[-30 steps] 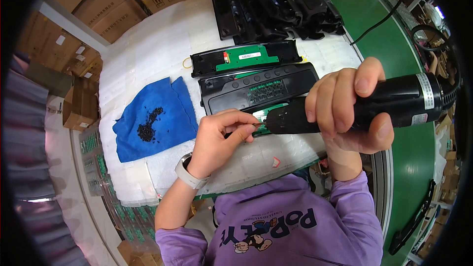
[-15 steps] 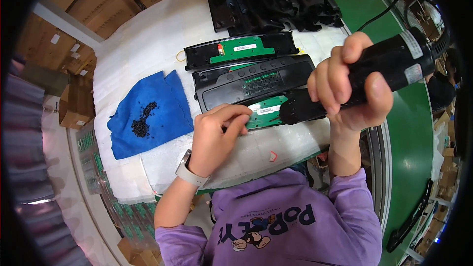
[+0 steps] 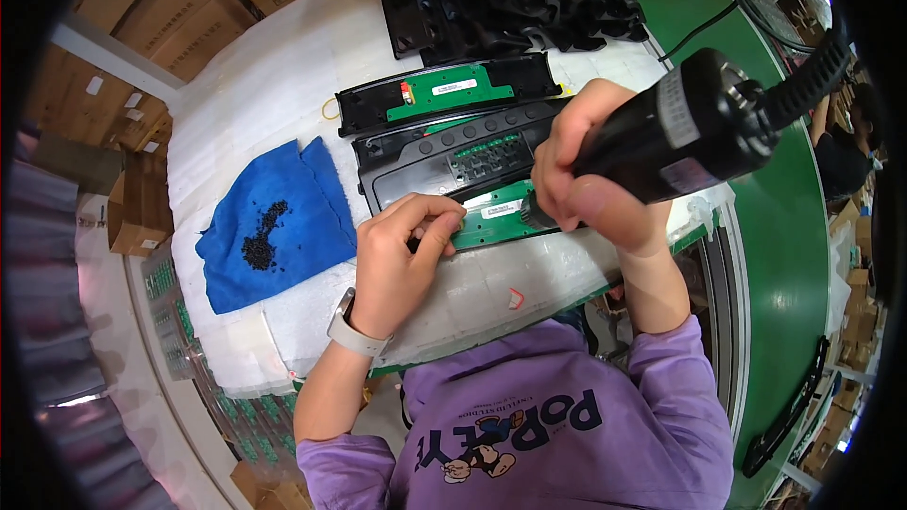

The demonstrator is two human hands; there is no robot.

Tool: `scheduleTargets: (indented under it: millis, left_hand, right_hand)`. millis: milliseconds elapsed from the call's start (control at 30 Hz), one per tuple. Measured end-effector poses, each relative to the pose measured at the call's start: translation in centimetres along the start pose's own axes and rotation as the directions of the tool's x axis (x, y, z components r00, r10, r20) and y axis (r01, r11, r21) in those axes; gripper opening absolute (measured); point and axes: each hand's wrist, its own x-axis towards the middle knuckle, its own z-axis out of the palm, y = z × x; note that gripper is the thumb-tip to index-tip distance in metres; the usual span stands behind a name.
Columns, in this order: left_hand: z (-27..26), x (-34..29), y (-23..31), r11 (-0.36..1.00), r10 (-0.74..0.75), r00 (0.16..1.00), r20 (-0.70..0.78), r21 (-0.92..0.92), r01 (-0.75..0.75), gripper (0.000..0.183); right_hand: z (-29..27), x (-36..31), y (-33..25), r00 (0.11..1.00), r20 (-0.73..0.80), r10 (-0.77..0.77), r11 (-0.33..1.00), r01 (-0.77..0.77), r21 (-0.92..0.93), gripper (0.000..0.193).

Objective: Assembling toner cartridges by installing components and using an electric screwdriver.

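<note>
partly masked in the head view, one black power tool (image 3: 657,142) fills the right hand (image 3: 576,179), fingers wrapped round it, its tip unclear beside the near green board (image 3: 493,214). left of that grip, the left hand (image 3: 397,246) pinches; whether around anything, i cannot tell. beyond lies a second green board (image 3: 444,102); farther left, uncountable black bits (image 3: 257,250) on one blue cloth (image 3: 307,227).

The thick black cylindrical power tool (image 3: 707,125) has a smooth, glossy casing. Long black plastic panels (image 3: 491,5) shine in streaks. The flat green circuit board (image 3: 489,231) looks smooth; the creased blue cloth (image 3: 326,196), matt. Brown rectangular boxes (image 3: 172,14) are dull cardboard.
</note>
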Motion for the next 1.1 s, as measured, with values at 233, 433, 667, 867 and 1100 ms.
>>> scheduleTargets:
  millis: [233, 433, 667, 867, 1100]
  left_hand:
    - [0.2, -0.1, -0.4, 0.998, -0.024, 0.999, 0.023, -0.061, 0.025, 0.008]
    - [0.0, -0.4, -0.6, 0.974, -0.111, 0.993, 0.049, -0.192, 0.118, 0.01]
    - [-0.5, -0.6, 0.6, 0.879, -0.179, 0.98, 0.09, -0.432, 0.201, 0.012]
    - [-0.7, -0.7, 0.8, 0.835, -0.192, 0.961, 0.199, -0.481, 0.266, 0.013]
    - [-0.5, -0.7, 0.6, 0.865, -0.167, 0.969, 0.185, -0.445, 0.234, 0.013]
  right_hand:
    - [0.2, -0.2, 0.3, 1.0, 0.022, 0.0, 0.999, 0.001, -0.052, 0.024]
    - [0.8, -0.6, 0.2, 0.995, 0.092, -0.048, 0.993, 0.057, -0.103, 0.031]
    - [-1.1, 0.4, -0.4, 0.97, 0.062, -0.234, 0.884, 0.186, 0.429, 0.034]
    - [-1.6, 0.9, -0.6, 0.937, -0.016, -0.349, 0.802, 0.307, 0.512, 0.039]
    - [-1.2, 0.5, 0.0, 0.953, -0.008, -0.303, 0.812, 0.263, 0.521, 0.039]
